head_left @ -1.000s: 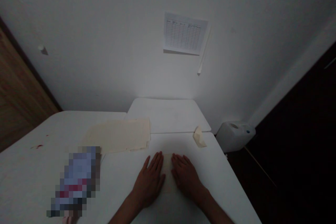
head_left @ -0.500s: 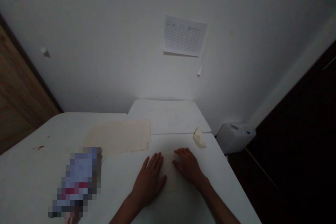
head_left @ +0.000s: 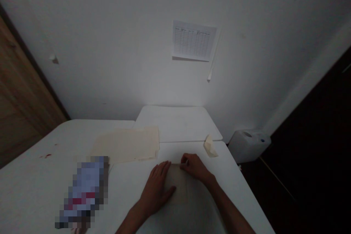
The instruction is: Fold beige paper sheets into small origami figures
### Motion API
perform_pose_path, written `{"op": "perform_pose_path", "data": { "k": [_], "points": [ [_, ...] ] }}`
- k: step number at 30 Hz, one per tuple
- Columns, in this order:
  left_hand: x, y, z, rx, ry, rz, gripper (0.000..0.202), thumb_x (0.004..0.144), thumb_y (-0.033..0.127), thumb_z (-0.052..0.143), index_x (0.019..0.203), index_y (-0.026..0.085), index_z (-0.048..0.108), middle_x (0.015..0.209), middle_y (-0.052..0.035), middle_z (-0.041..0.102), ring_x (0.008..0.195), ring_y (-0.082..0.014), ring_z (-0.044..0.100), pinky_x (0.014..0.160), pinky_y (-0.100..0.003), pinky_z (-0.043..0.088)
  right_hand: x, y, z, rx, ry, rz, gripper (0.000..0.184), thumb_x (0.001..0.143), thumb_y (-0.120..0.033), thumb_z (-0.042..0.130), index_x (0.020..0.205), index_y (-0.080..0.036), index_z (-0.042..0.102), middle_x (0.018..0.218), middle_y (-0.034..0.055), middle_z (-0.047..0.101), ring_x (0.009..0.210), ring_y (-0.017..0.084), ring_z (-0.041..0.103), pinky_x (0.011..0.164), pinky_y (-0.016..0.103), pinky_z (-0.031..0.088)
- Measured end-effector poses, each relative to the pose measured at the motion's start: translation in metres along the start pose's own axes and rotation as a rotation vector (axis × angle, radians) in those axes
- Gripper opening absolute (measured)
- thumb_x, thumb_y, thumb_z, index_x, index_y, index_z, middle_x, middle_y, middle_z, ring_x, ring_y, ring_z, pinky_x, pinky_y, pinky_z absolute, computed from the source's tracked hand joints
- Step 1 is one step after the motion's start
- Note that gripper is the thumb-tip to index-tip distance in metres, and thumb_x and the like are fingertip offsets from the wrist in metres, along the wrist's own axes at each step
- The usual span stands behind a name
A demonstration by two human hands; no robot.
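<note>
A small beige sheet of paper (head_left: 180,184) lies on the white table, its near part dim and low in contrast. My left hand (head_left: 156,186) rests flat along its left side, fingers stretched forward and thumb over the sheet. At the far right corner, my right hand (head_left: 194,166) has thumb and forefinger pinched together on the edge of the paper. Larger beige sheets (head_left: 127,144) lie in a loose stack beyond my left hand. Further right, past my right hand, is a small folded beige scrap (head_left: 210,147).
A pixelated blue and red item (head_left: 85,186) lies at the left. A white board or tabletop section (head_left: 178,122) adjoins the wall. Below the table's right edge stands a white plastic container (head_left: 245,148). A printed chart (head_left: 194,40) hangs on the wall.
The fingers of my right hand have closed from a loose spread into a pinch at the sheet's far corner. My left hand stays flat in nearly the same place. The view has shifted slightly.
</note>
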State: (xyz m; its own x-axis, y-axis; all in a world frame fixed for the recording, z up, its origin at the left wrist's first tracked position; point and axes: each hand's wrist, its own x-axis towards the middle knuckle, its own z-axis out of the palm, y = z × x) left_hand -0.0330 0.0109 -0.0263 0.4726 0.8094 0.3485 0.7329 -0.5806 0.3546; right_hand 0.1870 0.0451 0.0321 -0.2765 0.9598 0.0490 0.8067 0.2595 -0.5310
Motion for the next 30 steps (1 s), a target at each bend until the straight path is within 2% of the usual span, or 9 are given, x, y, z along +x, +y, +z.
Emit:
{"op": "perform_pose_path", "data": {
  "k": [3,6,9,11,13,19,23,26,30],
  "points": [
    [0.006,-0.004,0.002,-0.088,0.09,-0.045,0.07,0.084,0.031,0.057,0.144,0.02,0.025,0.143,-0.0132,0.043,0.13,-0.0288,0.042,0.106,-0.047,0.039,0.0,-0.002,-0.002,0.116,0.069,-0.011,0.004,0.081,-0.022,0.063,0.083,-0.019,0.066,0.079,-0.0006,0.069,0.07,0.013,0.063,0.069,0.023,0.047],
    [0.023,-0.004,-0.008,-0.179,0.248,-0.11,0.049,0.09,0.029,0.052,0.136,0.022,0.038,0.131,-0.0107,0.055,0.117,-0.0249,0.054,0.097,-0.045,0.047,-0.002,-0.008,-0.01,0.252,0.245,-0.027,0.004,0.08,-0.02,0.064,0.076,-0.019,0.067,0.069,-0.0011,0.068,0.061,0.013,0.062,0.06,0.023,0.047],
    [0.044,0.003,-0.031,-0.24,0.436,-0.005,0.024,0.092,0.027,0.054,0.115,0.023,0.056,0.107,-0.0065,0.066,0.1,-0.0211,0.062,0.087,-0.04,0.052,-0.009,-0.017,-0.022,0.302,0.441,-0.175,0.006,0.081,-0.017,0.063,0.078,-0.02,0.067,0.072,-0.0001,0.068,0.063,0.014,0.062,0.06,0.024,0.048],
    [0.053,0.009,-0.047,-0.252,0.558,0.119,0.015,0.09,0.022,0.056,0.104,0.022,0.061,0.097,-0.0045,0.068,0.091,-0.0187,0.063,0.082,-0.035,0.053,-0.016,-0.021,-0.029,0.284,0.558,-0.315,0.006,0.084,-0.018,0.061,0.084,-0.021,0.067,0.085,0.0031,0.07,0.075,0.016,0.064,0.07,0.027,0.051],
    [0.055,0.011,-0.056,-0.236,0.588,0.22,0.014,0.089,0.017,0.058,0.101,0.022,0.062,0.093,-0.0041,0.069,0.087,-0.0175,0.064,0.079,-0.033,0.053,-0.026,-0.022,-0.03,0.231,0.614,-0.385,0.008,0.086,-0.018,0.06,0.085,-0.022,0.067,0.09,0.0042,0.07,0.086,0.017,0.064,0.079,0.03,0.051],
    [0.019,-0.001,-0.036,-0.003,0.235,0.349,0.021,0.089,0.014,0.05,0.103,0.021,0.064,0.107,-0.007,0.069,0.101,-0.0233,0.063,0.088,-0.043,0.053,-0.057,-0.006,0.007,0.11,0.462,-0.318,0.01,0.088,-0.015,0.059,0.084,-0.022,0.064,0.092,0.0034,0.07,0.086,0.018,0.063,0.078,0.03,0.051],
    [-0.005,0.001,-0.028,-0.006,-0.018,0.313,0.026,0.086,0.014,0.052,0.11,0.021,0.062,0.114,-0.0065,0.066,0.108,-0.0241,0.06,0.094,-0.043,0.051,-0.073,0.001,0.03,0.033,0.303,-0.288,0.015,0.087,-0.01,0.055,0.084,-0.022,0.063,0.088,0.0024,0.07,0.088,0.018,0.061,0.077,0.028,0.05],
    [-0.01,0.006,-0.029,-0.064,-0.067,0.26,0.025,0.081,0.024,0.063,0.106,0.02,0.062,0.116,-0.0077,0.064,0.11,-0.0269,0.057,0.096,-0.046,0.049,-0.081,0.0,0.034,0.056,0.263,-0.287,0.015,0.087,-0.01,0.054,0.085,-0.022,0.063,0.09,0.002,0.069,0.09,0.017,0.06,0.08,0.028,0.048],
    [-0.005,0.011,-0.032,-0.137,-0.058,0.228,0.013,0.084,0.021,0.06,0.097,0.021,0.064,0.108,-0.0068,0.064,0.103,-0.0233,0.058,0.092,-0.042,0.05,-0.087,-0.005,0.031,0.09,0.253,-0.3,0.012,0.085,-0.011,0.057,0.085,-0.021,0.063,0.099,0.0029,0.067,0.097,0.018,0.058,0.086,0.029,0.046]
  ]
}}
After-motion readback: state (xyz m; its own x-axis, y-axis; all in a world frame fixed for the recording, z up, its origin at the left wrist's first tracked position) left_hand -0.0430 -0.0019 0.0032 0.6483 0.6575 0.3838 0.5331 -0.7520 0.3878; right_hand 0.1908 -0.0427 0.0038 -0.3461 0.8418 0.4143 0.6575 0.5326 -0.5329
